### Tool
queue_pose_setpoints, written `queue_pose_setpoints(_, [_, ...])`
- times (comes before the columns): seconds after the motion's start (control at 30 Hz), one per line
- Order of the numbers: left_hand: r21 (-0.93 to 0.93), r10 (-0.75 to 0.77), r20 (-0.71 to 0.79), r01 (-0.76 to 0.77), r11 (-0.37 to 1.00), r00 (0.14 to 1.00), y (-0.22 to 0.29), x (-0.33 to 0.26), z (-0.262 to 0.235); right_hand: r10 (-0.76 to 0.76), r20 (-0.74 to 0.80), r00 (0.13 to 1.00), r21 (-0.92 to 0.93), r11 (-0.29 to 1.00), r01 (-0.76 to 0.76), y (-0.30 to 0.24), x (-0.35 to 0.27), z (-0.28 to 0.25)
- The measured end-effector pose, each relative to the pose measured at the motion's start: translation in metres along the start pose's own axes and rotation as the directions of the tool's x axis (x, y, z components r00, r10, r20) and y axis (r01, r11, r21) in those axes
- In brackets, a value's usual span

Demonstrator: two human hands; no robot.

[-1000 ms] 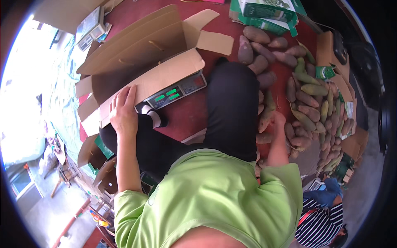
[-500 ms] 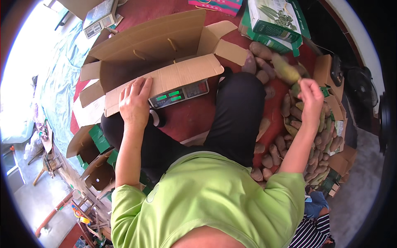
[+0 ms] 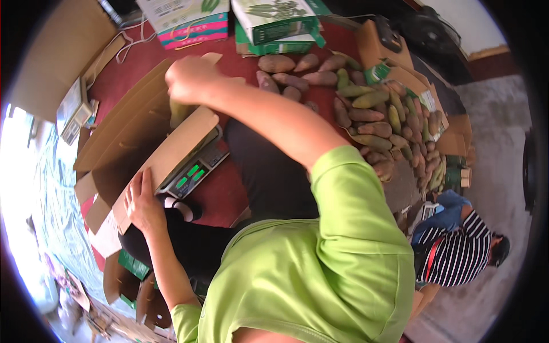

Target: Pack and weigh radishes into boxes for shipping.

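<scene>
An open cardboard box [image 3: 128, 123] with rope handles sits on a digital scale [image 3: 191, 171] with lit green displays. My left hand [image 3: 144, 203] holds the near flap, fingers laid along its face and thumb hidden. My right hand [image 3: 191, 80] is raised over the box, its fingers closed. Beneath it hangs a yellow-green tuber [image 3: 178, 115], partly hidden by the flap; the grip itself is blurred. To the right, reddish-brown tubers [image 3: 366, 114] and greener ones lie heaped.
Printed cartons [image 3: 274, 34] stand at the back, beside a pink-and-blue package [image 3: 191, 31]. Another scale [image 3: 74, 114] stands at far left near cables [image 3: 134, 40]. A person in a striped shirt [image 3: 457, 254] is at lower right. Opened boxes [image 3: 123, 280] lie at lower left.
My right hand has carried the yellow-green tuber from the heap on the right, leftward to above the box. The view has turned; my left hand stays on the flap.
</scene>
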State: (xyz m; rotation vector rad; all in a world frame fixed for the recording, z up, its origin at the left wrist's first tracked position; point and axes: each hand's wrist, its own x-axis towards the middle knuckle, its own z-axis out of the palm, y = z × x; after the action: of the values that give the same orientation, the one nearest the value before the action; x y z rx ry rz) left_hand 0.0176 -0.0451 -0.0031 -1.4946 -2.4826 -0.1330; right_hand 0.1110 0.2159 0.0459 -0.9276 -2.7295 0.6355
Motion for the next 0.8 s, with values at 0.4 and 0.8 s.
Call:
queue_pose_setpoints(0.4, [-0.006, -0.017, -0.006, 0.017, 1.000, 1.000, 0.007, -0.001, 0.000, -0.108, -0.113, 0.988, 0.368, 0.919, 0.143, -0.008, -0.023, 0.023])
queue_pose_setpoints(0.8, [0.051, -0.049, 0.014, 0.048, 0.998, 0.999, 0.009, 0.000, 0.003, 0.648, -0.058, 0.760, 0.313, 0.734, -0.602, 0.235, -0.287, 0.163])
